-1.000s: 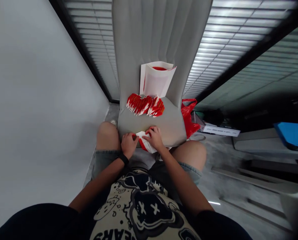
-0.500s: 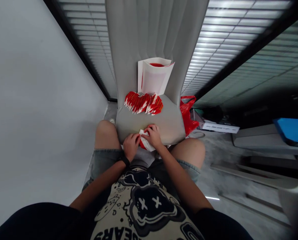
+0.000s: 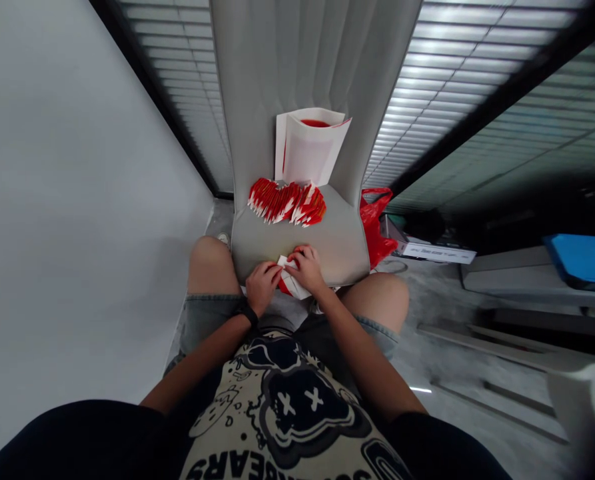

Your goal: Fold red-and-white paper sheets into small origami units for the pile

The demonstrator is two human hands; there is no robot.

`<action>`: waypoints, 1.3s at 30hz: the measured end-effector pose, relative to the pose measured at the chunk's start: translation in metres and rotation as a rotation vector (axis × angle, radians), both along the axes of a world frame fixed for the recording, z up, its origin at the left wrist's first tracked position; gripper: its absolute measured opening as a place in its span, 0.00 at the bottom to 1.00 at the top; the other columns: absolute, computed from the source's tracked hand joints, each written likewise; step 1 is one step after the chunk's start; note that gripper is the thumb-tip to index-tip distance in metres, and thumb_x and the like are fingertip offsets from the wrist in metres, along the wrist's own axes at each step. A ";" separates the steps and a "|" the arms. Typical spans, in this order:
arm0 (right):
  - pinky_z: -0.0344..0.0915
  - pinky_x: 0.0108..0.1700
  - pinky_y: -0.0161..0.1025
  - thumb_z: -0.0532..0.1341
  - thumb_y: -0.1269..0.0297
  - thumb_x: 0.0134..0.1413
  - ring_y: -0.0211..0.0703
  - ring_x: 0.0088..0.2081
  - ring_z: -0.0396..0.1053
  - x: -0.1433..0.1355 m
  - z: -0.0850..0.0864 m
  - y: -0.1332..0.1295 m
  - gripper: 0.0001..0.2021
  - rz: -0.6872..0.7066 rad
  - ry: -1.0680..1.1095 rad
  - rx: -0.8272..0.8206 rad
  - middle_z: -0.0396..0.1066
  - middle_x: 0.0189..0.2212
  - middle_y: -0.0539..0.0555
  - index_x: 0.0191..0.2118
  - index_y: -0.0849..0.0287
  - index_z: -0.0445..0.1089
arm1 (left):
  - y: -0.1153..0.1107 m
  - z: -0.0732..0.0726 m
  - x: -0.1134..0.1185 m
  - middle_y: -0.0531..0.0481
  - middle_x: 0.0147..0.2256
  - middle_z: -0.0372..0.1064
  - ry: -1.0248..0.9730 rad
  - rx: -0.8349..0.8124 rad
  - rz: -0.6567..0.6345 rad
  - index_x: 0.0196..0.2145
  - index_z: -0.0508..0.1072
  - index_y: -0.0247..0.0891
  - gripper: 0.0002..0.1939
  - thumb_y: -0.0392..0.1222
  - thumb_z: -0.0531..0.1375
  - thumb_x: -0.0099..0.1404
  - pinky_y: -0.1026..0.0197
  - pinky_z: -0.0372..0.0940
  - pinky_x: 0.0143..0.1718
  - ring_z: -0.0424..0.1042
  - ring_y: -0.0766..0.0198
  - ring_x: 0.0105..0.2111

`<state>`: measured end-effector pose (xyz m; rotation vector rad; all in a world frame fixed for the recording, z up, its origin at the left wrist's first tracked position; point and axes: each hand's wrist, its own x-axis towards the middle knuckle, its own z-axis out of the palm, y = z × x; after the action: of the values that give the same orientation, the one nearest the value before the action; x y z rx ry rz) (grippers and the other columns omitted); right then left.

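Note:
A folded red and white paper (image 3: 294,285) is between my hands at the front edge of the grey chair seat (image 3: 337,233). My left hand (image 3: 261,287) pinches its left side, fingers closed on it. On the other side my right hand (image 3: 307,270) grips the paper's upper part, fingers bent over it. Beyond them, a fanned row of folded red and white paper pieces (image 3: 277,202) lies on the seat. Behind that row, large white sheets with red inside (image 3: 310,153) lean against the chair's backrest.
A red plastic bag (image 3: 374,233) is at the seat's right, beside a box (image 3: 437,253) on the floor. Further right is a blue object (image 3: 584,260) on a grey surface. A white wall (image 3: 77,200) stands left; window blinds (image 3: 442,80) are behind the chair.
The whole view has shifted slightly. Both hands stay on the folded paper, and their fingertips have moved a little closer together at its upper edge.

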<state>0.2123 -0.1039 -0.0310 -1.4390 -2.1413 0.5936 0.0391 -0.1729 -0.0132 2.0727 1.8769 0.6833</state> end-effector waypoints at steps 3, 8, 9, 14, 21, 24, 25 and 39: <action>0.57 0.62 0.51 0.68 0.58 0.56 0.54 0.56 0.60 0.002 0.000 0.001 0.08 0.019 0.019 -0.015 0.68 0.48 0.58 0.41 0.53 0.77 | 0.000 0.000 0.000 0.47 0.46 0.73 0.008 0.003 -0.009 0.47 0.78 0.44 0.12 0.42 0.55 0.74 0.58 0.66 0.48 0.71 0.60 0.46; 0.56 0.62 0.50 0.65 0.60 0.58 0.53 0.56 0.59 0.002 0.001 0.002 0.07 0.006 0.005 -0.025 0.68 0.48 0.58 0.40 0.53 0.78 | 0.001 -0.002 0.001 0.47 0.47 0.73 0.014 0.003 0.001 0.47 0.79 0.44 0.12 0.42 0.56 0.73 0.57 0.66 0.49 0.71 0.59 0.46; 0.56 0.62 0.49 0.65 0.60 0.59 0.53 0.56 0.59 0.002 0.001 0.002 0.07 0.007 0.002 -0.025 0.68 0.48 0.58 0.39 0.54 0.78 | 0.001 -0.003 0.001 0.47 0.47 0.73 0.017 0.001 0.006 0.46 0.79 0.45 0.12 0.42 0.56 0.73 0.57 0.66 0.48 0.71 0.58 0.46; 0.57 0.61 0.49 0.62 0.62 0.60 0.52 0.55 0.60 0.002 0.002 0.001 0.07 0.010 0.023 -0.023 0.69 0.48 0.57 0.39 0.53 0.78 | 0.002 -0.004 0.001 0.47 0.47 0.73 0.016 0.000 0.011 0.46 0.79 0.45 0.12 0.43 0.56 0.73 0.57 0.66 0.48 0.70 0.58 0.46; 0.57 0.61 0.50 0.62 0.62 0.60 0.53 0.55 0.61 0.001 0.003 0.000 0.07 -0.002 0.041 -0.024 0.69 0.48 0.58 0.39 0.54 0.78 | 0.004 -0.005 0.002 0.47 0.47 0.73 0.027 -0.007 0.005 0.46 0.79 0.45 0.12 0.43 0.56 0.73 0.57 0.65 0.49 0.69 0.58 0.47; 0.57 0.61 0.50 0.62 0.61 0.61 0.52 0.55 0.61 0.000 0.003 0.001 0.07 -0.003 0.042 -0.019 0.69 0.48 0.58 0.39 0.53 0.78 | 0.002 -0.003 0.001 0.46 0.47 0.73 0.048 -0.006 -0.015 0.47 0.79 0.45 0.13 0.43 0.55 0.74 0.56 0.65 0.49 0.69 0.57 0.47; 0.57 0.61 0.49 0.62 0.60 0.61 0.52 0.55 0.61 0.000 0.002 0.001 0.07 -0.008 0.037 -0.013 0.69 0.47 0.58 0.39 0.53 0.78 | 0.001 -0.001 0.001 0.46 0.48 0.73 0.061 -0.005 -0.027 0.48 0.79 0.44 0.14 0.43 0.54 0.74 0.55 0.65 0.50 0.69 0.57 0.47; 0.56 0.60 0.50 0.67 0.55 0.57 0.55 0.54 0.59 -0.003 -0.003 0.002 0.09 -0.041 -0.038 -0.017 0.67 0.47 0.58 0.38 0.54 0.77 | -0.029 0.020 0.009 0.42 0.62 0.64 0.302 -0.057 -0.111 0.64 0.64 0.38 0.23 0.42 0.48 0.75 0.49 0.62 0.55 0.61 0.51 0.61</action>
<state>0.2093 -0.1022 -0.0339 -1.5115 -2.1352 0.5751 0.0479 -0.2016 0.0072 2.3286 1.8843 0.2998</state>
